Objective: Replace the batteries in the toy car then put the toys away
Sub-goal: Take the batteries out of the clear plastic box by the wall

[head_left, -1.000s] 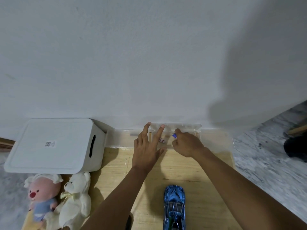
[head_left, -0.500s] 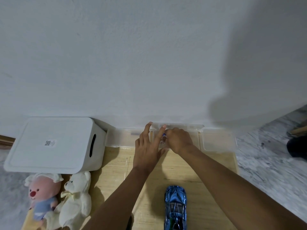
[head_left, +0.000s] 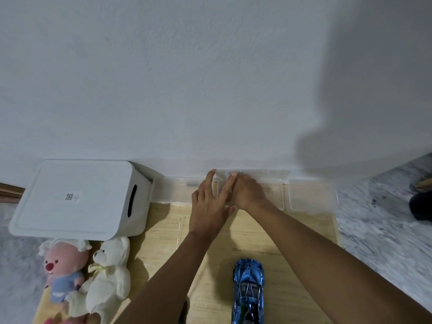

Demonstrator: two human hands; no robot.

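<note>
Head view: on the pale wooden worktop, the white lidded plastic storage bin stands against the wall. Just right of the bin is a row of clear boxes, and the middle clear plastic box has its lid raised. The shiny blue toy car lies right of the bin and nearer the person, well apart from both hands.

The step in hand seems to be handling batteries at that box. It should go best if the left hand pins the light box flat while the right hand works inside, one cell at a time.

The left fingers are straight and spread, pressing on the box's front and reaching its lid. The right fingers curl down into the box; I cannot tell whether they grip anything.
</note>
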